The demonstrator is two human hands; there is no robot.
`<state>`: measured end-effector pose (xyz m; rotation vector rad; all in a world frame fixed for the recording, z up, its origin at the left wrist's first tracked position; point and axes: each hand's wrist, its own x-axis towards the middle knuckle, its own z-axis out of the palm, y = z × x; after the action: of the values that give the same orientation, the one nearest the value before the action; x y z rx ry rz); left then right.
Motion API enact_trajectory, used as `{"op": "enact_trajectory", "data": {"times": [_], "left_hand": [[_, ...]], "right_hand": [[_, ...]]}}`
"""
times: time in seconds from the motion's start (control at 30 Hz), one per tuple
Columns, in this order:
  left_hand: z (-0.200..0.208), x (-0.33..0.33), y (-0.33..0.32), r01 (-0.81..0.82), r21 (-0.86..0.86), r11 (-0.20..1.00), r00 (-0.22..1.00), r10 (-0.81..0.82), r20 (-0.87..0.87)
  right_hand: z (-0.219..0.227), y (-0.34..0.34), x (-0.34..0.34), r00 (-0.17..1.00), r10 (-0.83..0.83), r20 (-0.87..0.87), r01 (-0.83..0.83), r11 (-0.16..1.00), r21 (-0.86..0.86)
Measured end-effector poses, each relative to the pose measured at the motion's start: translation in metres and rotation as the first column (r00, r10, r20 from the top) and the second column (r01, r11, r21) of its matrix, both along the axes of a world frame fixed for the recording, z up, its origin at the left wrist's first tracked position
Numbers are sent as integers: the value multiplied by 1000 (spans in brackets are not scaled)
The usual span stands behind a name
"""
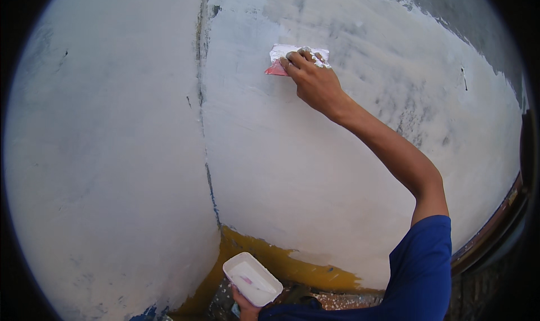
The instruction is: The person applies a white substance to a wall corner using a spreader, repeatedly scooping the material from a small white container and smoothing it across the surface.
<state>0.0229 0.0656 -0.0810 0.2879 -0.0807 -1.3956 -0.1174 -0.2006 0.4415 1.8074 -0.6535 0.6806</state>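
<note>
My right hand (pixel 315 80) is closed around a red putty spreader (pixel 275 68), its blade smeared with white paste. The spreader is up against the right-hand wall (pixel 292 169), right of the corner. White paste also coats some of my fingers. Low in the view, my left hand (pixel 244 305) grips a white rectangular tub (pixel 273 284) by its near side. White paste lies inside the tub, with a small pinkish patch in it. Part of the left hand is hidden under the tub.
The left wall (pixel 112 152) meets the right one at a rough dark corner seam (pixel 209 180). Dark patches (pixel 410 116) show on the right wall. Bare grey (pixel 455 12) shows at its top right. A mustard-yellow band (pixel 270 259) runs along the bottom.
</note>
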Motion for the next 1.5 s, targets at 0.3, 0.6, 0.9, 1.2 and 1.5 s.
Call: {"op": "enact_trajectory", "data": {"times": [0.3, 0.6, 0.9, 1.2, 1.5], "left_hand": [[-11, 7, -3, 8, -10, 1000, 999, -9, -43], [-10, 10, -2, -5, 14, 1000, 1000, 6, -23], [-21, 13, 0, 19, -19, 1000, 999, -18, 36], [-8, 9, -1, -20, 33, 999, 1000, 19, 24], [-18, 10, -1, -1, 13, 1000, 1000, 1, 27]], "right_hand": [[-13, 28, -23, 968, 208, 139, -216, 975, 43], [-43, -7, -21, 973, 8, 230, -11, 1000, 12], [98, 41, -57, 912, 199, 360, -99, 956, -276], [-59, 30, -38, 995, 0, 100, -15, 989, 147], [86, 44, -71, 919, 247, 306, -183, 957, -224]]}}
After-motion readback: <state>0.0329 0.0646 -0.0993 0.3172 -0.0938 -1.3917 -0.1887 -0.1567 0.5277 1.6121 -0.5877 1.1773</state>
